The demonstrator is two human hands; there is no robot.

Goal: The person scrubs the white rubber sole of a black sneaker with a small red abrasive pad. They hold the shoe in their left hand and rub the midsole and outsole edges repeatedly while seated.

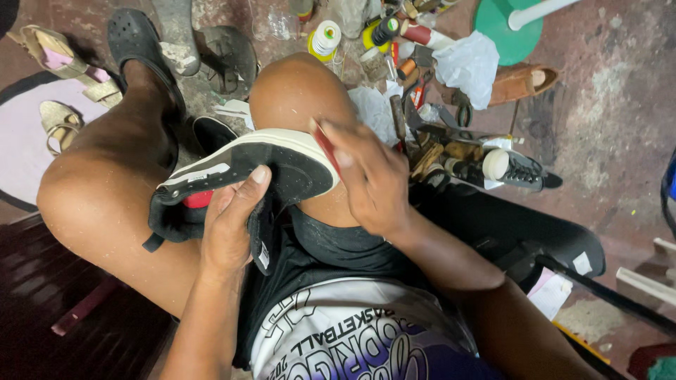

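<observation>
A left hand [229,225] clamped a black sneaker [246,169] sole-up on the knee [299,91]; the right hand [370,179] gripped a red tool [325,144] at its toe edge. Firm bracing likely steadied the strokes.

Tool clutter [422,134] crowds ahead — bare floor [612,105] open rightward

Black white-soled sneaker [246,165] sole-up on knee

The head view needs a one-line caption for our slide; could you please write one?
Left hand steadies a black sneaker sole-up on the knee while right hand works a red tool along its white edge.
</observation>
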